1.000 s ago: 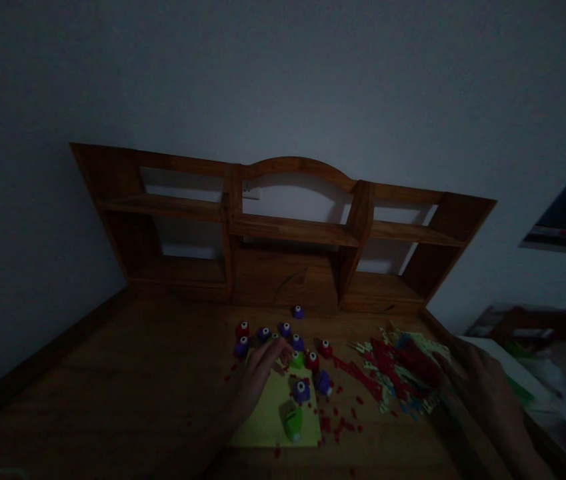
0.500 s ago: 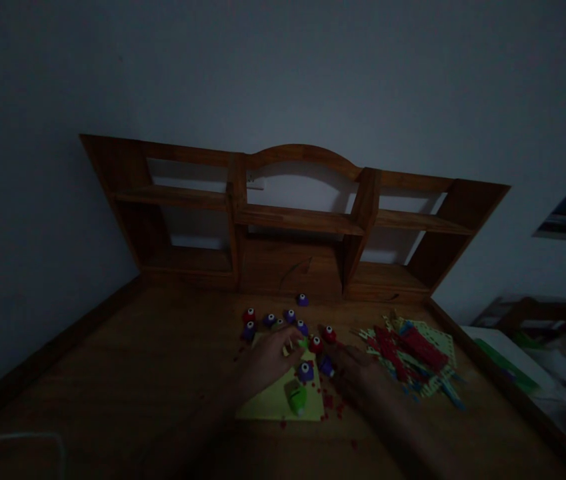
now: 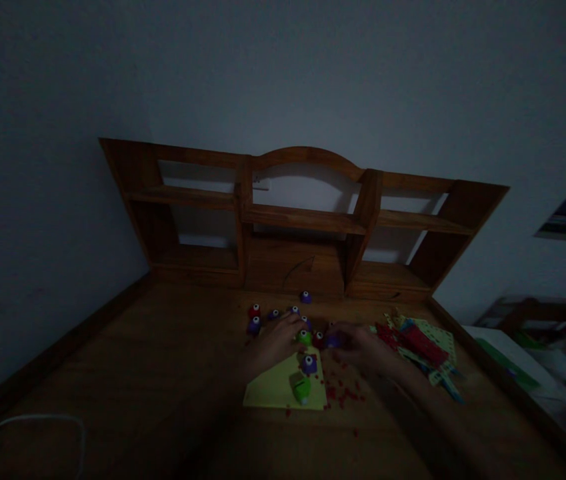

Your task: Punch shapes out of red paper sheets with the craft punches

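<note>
Head view: right fingers (image 3: pixel 347 329) hold a purple toy (image 3: pixel 333 342); left fingers (image 3: pixel 289 324), spread unclear.

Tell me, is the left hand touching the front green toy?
Apart: the head view shows bare yellow board between the left hand and the front green toy.

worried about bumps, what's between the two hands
In the head view, a green toy and a red toy lie between the left hand and right hand.

Tabletop (image 3: pixel 187 347) and shelf unit (image 3: pixel 307 217) of grained wood, low sheen; wall (image 3: pixel 283 80) matt; one-eyed toys (image 3: pixel 303 389) smooth, plastic-looking; yellow board (image 3: pixel 270 392) smooth, matt, paper or plastic unclear.
</note>
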Demonstrator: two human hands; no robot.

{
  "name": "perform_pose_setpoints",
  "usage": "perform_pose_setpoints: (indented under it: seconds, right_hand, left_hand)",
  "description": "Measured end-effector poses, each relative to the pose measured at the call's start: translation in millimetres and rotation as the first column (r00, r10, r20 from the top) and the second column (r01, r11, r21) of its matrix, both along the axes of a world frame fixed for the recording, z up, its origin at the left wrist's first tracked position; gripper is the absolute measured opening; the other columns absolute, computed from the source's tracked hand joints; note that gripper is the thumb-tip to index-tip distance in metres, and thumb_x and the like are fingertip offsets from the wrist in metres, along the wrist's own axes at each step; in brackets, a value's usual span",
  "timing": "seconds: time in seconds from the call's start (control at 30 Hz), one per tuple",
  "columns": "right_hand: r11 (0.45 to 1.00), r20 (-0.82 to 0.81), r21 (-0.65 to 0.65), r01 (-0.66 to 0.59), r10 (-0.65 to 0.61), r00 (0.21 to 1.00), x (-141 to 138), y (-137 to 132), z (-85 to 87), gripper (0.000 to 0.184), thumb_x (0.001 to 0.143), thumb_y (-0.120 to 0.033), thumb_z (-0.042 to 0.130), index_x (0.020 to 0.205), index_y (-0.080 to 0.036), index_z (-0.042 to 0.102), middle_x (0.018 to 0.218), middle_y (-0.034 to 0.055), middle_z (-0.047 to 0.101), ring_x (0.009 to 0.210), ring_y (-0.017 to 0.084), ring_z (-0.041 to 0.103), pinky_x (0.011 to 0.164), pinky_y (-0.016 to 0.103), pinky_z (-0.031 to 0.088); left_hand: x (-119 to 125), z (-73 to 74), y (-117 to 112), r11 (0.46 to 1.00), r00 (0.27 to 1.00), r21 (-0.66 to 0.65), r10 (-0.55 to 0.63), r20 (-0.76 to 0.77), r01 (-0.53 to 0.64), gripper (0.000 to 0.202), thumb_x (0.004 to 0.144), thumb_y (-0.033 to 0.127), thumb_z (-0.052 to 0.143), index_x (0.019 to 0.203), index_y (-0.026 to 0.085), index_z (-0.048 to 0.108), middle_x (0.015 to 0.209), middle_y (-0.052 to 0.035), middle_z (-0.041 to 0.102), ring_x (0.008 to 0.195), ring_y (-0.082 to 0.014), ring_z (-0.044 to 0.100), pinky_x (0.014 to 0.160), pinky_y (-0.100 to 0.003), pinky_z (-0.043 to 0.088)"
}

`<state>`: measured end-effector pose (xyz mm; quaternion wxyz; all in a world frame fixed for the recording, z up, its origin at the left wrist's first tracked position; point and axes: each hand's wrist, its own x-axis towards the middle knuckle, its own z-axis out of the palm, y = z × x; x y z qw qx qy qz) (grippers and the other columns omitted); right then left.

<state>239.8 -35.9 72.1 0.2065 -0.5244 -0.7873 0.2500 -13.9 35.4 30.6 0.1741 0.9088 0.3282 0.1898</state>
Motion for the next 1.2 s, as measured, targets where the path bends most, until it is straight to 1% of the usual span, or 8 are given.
perform_pose_setpoints:
  seconds: [0.1,0.17,0.4,0.5,0.63,0.87,1.03,1.2]
  right_hand:
    - [0.990,-0.134,0.008,0.144,-0.142,0.981,23.6,30.5,8.0,0.046,0.083,-0.051,0.056,0.109,-0.015,0.064,0.094,0.0064,0.067,0.079,0.013,0.060,0.071,0.023,0.046]
    - [0.990,-0.172,-0.025,0.138,-0.141,0.975,38.8,52.0,6.7,0.051,0.080,-0.054,0.058,0.107,-0.011,0.064,0.100,0.0084,0.066,0.087,0.015,0.061,0.077,0.024,0.047]
    - [0.994,-0.083,-0.097,0.048,-0.056,0.995,62.1,98.9,-34.2,0.055,0.082,-0.059,0.052,0.100,-0.011,0.070,0.093,0.0068,0.067,0.080,0.016,0.059,0.074,0.025,0.046]
    - [0.999,-0.074,-0.024,0.048,-0.050,0.996,57.1,98.6,-38.3,0.053,0.085,-0.056,0.047,0.104,-0.013,0.071,0.102,0.0081,0.066,0.089,0.018,0.059,0.082,0.028,0.047]
    - [0.965,-0.064,0.227,0.131,-0.120,0.991,32.1,71.8,-26.7,0.049,0.085,-0.055,0.051,0.110,-0.017,0.069,0.114,0.0099,0.061,0.104,0.019,0.056,0.091,0.031,0.045]
    - [0.986,0.092,0.150,-0.074,0.060,0.994,-17.5,20.7,-17.0,0.031,0.082,-0.042,0.062,0.106,-0.024,0.067,0.113,0.0043,0.059,0.103,0.016,0.056,0.091,0.026,0.043]
    - [0.986,0.051,0.165,-0.033,0.025,0.998,-13.2,41.1,-20.5,0.027,0.082,-0.040,0.061,0.099,-0.020,0.068,0.101,0.0043,0.062,0.091,0.014,0.057,0.081,0.024,0.043]
    - [0.949,0.118,0.268,0.167,-0.204,0.972,0.4,83.8,-28.7,0.029,0.084,-0.040,0.058,0.099,-0.016,0.068,0.103,0.0064,0.062,0.093,0.014,0.057,0.082,0.023,0.041]
  left_hand:
    - [5.3,-4.5,1.8,1.000,1.000,0.015,-0.004,-0.024,0.004,0.030,0.081,0.037,0.058,0.108,0.025,0.062,0.115,-0.0015,0.058,0.118,-0.0147,0.048,0.104,-0.029,0.039]
    - [7.7,-1.6,3.3,1.000,1.000,0.002,-0.013,-0.011,0.013,0.028,0.081,0.037,0.058,0.105,0.025,0.063,0.113,-0.0003,0.059,0.116,-0.0138,0.049,0.104,-0.029,0.039]
    - [21.5,40.0,42.6,0.997,0.988,-0.011,0.076,0.138,-0.075,0.037,0.077,0.044,0.061,0.107,0.023,0.065,0.107,-0.0030,0.062,0.106,-0.0129,0.052,0.096,-0.026,0.042]
    - [30.1,38.6,71.8,0.996,0.995,0.028,0.083,0.051,-0.084,0.032,0.077,0.038,0.060,0.104,0.022,0.066,0.109,-0.0039,0.063,0.109,-0.0150,0.052,0.101,-0.030,0.041]
    - [35.2,15.7,99.0,0.991,0.991,-0.024,0.133,-0.021,-0.133,0.037,0.074,0.035,0.062,0.108,0.022,0.066,0.115,-0.0051,0.063,0.113,-0.0160,0.053,0.104,-0.029,0.040]
    - [32.8,0.9,111.2,0.986,0.991,-0.105,0.128,-0.046,-0.132,0.036,0.074,0.043,0.061,0.100,0.018,0.068,0.100,-0.0043,0.068,0.086,-0.0081,0.060,0.081,-0.017,0.047]
    - [21.5,10.4,102.9,0.985,0.991,-0.118,0.121,-0.053,-0.127,0.041,0.076,0.047,0.058,0.099,0.016,0.068,0.098,-0.0056,0.069,0.085,-0.0073,0.060,0.083,-0.016,0.046]
    - [3.0,21.0,89.2,0.984,0.993,-0.162,0.050,-0.102,-0.066,0.046,0.074,0.051,0.060,0.102,0.015,0.067,0.092,-0.0055,0.069,0.078,-0.0070,0.060,0.076,-0.014,0.047]
